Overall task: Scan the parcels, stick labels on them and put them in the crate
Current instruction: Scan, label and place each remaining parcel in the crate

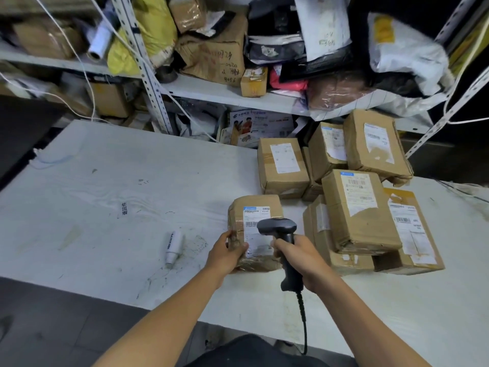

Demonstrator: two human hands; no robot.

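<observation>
On the white surface (105, 197) before me, a brown cardboard parcel (255, 207) wrapped in clear tape lies flat, its white shipping label (258, 229) with barcode facing up. I see its long axis running away from the body, toward the shelves (211, 92). The left hand (227, 254) grips the parcel's near left corner, thumb on top beside the label. The right hand (299, 256) is curled round the handle of a black barcode scanner (284, 242), whose head hangs over the label and points away from me; its coiled cable (303, 321) trails back toward the body. Just to the right, a stack of similar labelled boxes (354, 197) crowds the surface. A white marker (173, 246) lies left of the parcel. Behind, the shelves hold a jumble of boxes and bagged packages.
</observation>
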